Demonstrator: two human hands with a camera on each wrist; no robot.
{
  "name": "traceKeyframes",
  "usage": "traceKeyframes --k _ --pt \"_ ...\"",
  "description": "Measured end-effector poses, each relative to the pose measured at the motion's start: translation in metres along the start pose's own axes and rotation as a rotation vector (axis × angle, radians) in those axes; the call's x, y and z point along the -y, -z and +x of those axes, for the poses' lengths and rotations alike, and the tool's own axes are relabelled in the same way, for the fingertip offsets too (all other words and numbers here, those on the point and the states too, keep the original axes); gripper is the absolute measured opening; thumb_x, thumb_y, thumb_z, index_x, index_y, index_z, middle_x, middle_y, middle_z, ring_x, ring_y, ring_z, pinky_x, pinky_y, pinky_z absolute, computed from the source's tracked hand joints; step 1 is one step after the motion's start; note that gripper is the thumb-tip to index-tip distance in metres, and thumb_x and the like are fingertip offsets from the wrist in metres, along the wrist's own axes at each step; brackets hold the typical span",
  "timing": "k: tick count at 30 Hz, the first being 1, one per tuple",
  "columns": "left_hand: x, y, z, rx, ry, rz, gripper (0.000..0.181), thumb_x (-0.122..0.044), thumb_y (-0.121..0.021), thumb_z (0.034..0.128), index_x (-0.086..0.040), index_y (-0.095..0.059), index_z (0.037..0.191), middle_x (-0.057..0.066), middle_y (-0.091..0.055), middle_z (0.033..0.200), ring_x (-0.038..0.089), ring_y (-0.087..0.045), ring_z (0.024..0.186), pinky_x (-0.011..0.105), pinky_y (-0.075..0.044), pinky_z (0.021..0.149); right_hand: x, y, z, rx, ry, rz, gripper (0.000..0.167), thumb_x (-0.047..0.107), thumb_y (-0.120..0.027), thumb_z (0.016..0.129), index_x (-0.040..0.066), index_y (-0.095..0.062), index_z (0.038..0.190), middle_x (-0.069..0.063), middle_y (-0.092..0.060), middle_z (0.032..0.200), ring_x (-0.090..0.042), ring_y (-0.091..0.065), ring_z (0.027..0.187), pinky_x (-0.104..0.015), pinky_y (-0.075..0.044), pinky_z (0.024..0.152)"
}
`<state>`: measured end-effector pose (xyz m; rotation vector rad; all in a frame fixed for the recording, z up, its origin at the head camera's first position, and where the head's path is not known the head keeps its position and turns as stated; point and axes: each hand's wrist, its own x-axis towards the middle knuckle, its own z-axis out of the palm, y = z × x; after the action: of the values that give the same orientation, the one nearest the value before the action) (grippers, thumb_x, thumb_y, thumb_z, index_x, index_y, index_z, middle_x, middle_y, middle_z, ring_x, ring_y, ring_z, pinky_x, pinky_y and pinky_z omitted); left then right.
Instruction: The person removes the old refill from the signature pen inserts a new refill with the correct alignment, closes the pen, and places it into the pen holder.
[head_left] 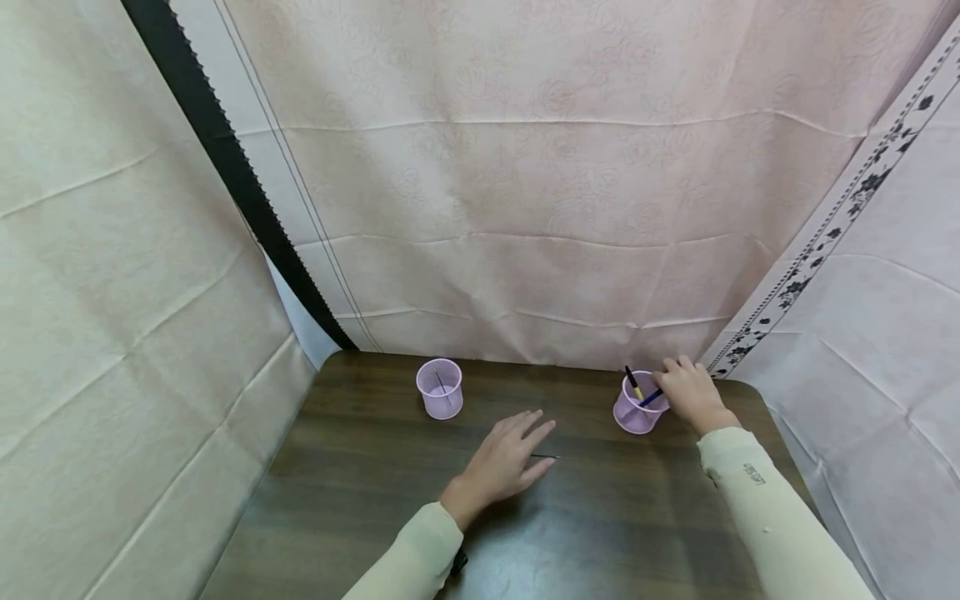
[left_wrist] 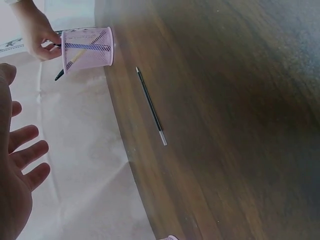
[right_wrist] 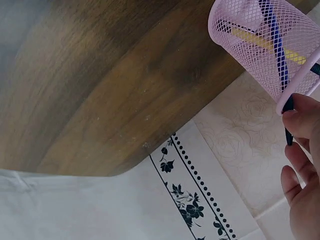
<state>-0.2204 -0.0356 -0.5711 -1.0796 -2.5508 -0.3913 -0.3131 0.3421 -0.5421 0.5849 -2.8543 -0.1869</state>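
Observation:
At the table's far right, my right hand [head_left: 692,393] pinches the dark end of a blue pen [right_wrist: 280,55] between thumb and finger at the rim of a pink mesh pen cup [head_left: 634,423]. The pen's blue length lies inside the cup, crossing a yellow pen [right_wrist: 252,38] with a black end. My left hand [head_left: 502,458] hovers with fingers spread, holding nothing. Below it, a thin dark pen refill [left_wrist: 149,105] with a pale end lies on the table, apart from the fingers in the left wrist view.
Another pink mesh cup [head_left: 439,403] stands at the back left, with a thin refill-like stick [head_left: 439,380] leaning inside. The dark wooden table [head_left: 337,483] meets hanging pale cloth [head_left: 525,283] at its back and sides.

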Motion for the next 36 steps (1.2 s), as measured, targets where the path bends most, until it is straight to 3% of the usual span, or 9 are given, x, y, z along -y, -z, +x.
traceKeyframes --k 9,12,19,24,32,36 --pt "0.007 0.005 -0.002 -0.048 0.001 0.024 0.057 -0.044 -0.066 0.0991 -0.015 -0.057 0.147 0.014 -0.059 0.147 0.031 -0.059 0.134 0.046 -0.049 0.109 0.001 0.015 -0.005 -0.024 -0.067 0.084 0.021 -0.003 -0.065 0.086 0.007 -0.073 0.103 -0.019 -0.064 0.107 -0.044 -0.057 0.103 -0.059 -0.047 0.080" --pt "0.014 0.009 -0.002 -0.069 0.025 0.014 0.056 -0.042 -0.067 0.0988 -0.014 -0.057 0.146 0.014 -0.059 0.147 0.033 -0.059 0.133 0.048 -0.050 0.108 0.000 0.021 -0.009 -0.110 -0.090 0.117 0.017 0.000 -0.064 0.087 0.003 -0.072 0.102 -0.021 -0.063 0.104 -0.045 -0.058 0.098 -0.060 -0.047 0.077" --pt "0.031 0.022 -0.007 -0.110 0.134 0.009 0.056 -0.040 -0.068 0.0978 -0.014 -0.058 0.146 0.016 -0.059 0.147 0.037 -0.059 0.133 0.053 -0.049 0.107 0.013 0.035 -0.024 -0.424 -0.112 0.207 0.008 0.002 -0.067 0.085 0.000 -0.067 0.093 -0.022 -0.064 0.096 -0.047 -0.058 0.082 -0.060 -0.046 0.063" --pt "0.039 0.031 -0.012 -0.136 0.217 0.036 0.059 -0.041 -0.069 0.0971 -0.014 -0.056 0.148 0.017 -0.058 0.147 0.038 -0.058 0.133 0.054 -0.048 0.109 0.033 0.041 -0.031 -0.501 -0.173 0.292 0.012 0.002 -0.066 0.088 0.001 -0.070 0.100 -0.020 -0.066 0.103 -0.048 -0.060 0.090 -0.061 -0.045 0.070" --pt "0.043 0.033 -0.022 -0.023 0.376 0.054 0.061 -0.048 -0.061 0.1008 -0.017 -0.051 0.152 0.018 -0.051 0.154 0.040 -0.051 0.139 0.057 -0.042 0.113 0.068 0.037 -0.040 -0.560 -0.143 0.422 0.030 -0.001 -0.072 0.084 -0.004 -0.070 0.114 -0.027 -0.065 0.129 -0.052 -0.060 0.111 -0.064 -0.047 0.091" --pt "0.043 0.031 -0.026 0.012 0.420 0.053 0.065 -0.050 -0.061 0.1004 -0.017 -0.047 0.155 0.019 -0.047 0.157 0.041 -0.047 0.143 0.060 -0.039 0.115 0.086 0.031 -0.044 -0.560 -0.121 0.463 0.038 -0.003 -0.075 0.082 -0.006 -0.068 0.119 -0.030 -0.059 0.138 -0.053 -0.057 0.122 -0.067 -0.044 0.100"
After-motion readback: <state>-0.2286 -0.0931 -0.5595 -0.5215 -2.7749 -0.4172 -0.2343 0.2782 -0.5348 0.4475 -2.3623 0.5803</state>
